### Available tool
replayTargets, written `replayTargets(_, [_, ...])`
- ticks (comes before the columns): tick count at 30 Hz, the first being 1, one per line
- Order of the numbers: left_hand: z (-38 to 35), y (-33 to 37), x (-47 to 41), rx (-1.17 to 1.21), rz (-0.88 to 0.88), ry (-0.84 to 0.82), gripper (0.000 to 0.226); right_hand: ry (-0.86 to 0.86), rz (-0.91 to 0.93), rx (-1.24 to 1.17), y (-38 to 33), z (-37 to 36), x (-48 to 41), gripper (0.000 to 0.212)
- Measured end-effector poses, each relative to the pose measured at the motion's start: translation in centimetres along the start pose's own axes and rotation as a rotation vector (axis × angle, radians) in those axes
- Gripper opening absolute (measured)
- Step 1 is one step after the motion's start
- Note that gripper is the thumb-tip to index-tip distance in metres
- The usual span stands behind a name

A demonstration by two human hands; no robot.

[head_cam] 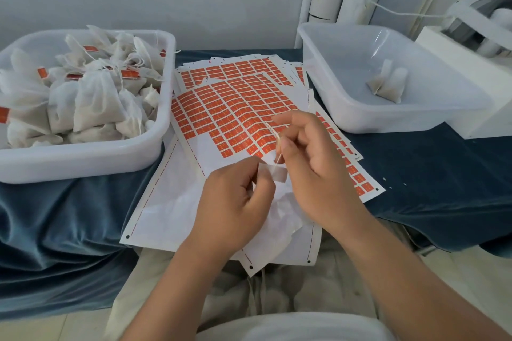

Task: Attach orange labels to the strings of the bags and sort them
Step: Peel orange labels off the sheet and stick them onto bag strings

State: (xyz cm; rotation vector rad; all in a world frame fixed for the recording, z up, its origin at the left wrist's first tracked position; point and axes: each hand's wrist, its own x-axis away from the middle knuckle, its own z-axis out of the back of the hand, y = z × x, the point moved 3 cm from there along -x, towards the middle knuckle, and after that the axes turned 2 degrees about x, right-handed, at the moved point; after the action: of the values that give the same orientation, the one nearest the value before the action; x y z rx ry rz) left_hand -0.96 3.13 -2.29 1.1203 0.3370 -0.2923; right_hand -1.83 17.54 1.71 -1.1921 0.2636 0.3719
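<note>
Label-attaching step, label not yet on. Over the label sheet's near end, left hand grips the white bag; right hand pinches its string. Next move, likely: peel one orange label and fold it over the string.

Our bare forearms converge; our bare left grip pinches a white mesh bag, our right grip its thin pale string.

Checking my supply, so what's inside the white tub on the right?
The right tub holds what looks like two white bags leaning together toward its far right side. Anything beneath them is covered.
</note>
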Motion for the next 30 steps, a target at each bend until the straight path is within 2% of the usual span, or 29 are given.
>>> replayTargets(6, [0.3,0.0,-0.1,-0.081,-0.068,-0.075,0.043,-0.049,-0.129,0.05,1.2,-0.3,-0.1,0.027])
replayTargets(10, [0.5,0.1,-0.2,-0.129,-0.109,-0.109,0.041,-0.016,-0.175,-0.014,1.4,-0.4,0.0,0.03])
replayTargets(13, [0.9,0.4,-0.2,-0.121,-0.158,-0.13,0.029,0.019,-0.19,-0.08,1.5,-0.7,0.2,0.029])
replayTargets(15, [1.3,0.6,-0.3,-0.084,-0.178,-0.133,0.034,0.069,-0.186,-0.106,1.6,-0.9,0.3,0.027])
replayTargets(17, [1.3,0.5,-0.3,0.023,-0.099,-0.119,0.052,0.128,-0.172,-0.105,1.6,-0.9,0.4,0.027])
replayTargets(19, [1.4,0.6,-0.2,0.136,0.027,-0.041,0.058,0.181,-0.14,-0.117,1.5,-1.0,0.4,0.027])
replayTargets(23, [1.2,0.7,-0.2,0.255,0.256,0.126,0.055,0.259,-0.05,-0.169,1.1,-1.2,0.7,0.025])
replayTargets(30, [0.4,0.9,-0.3,0.467,0.692,0.077,0.05,0.336,0.044,-0.173,0.5,-0.8,0.8,0.041])
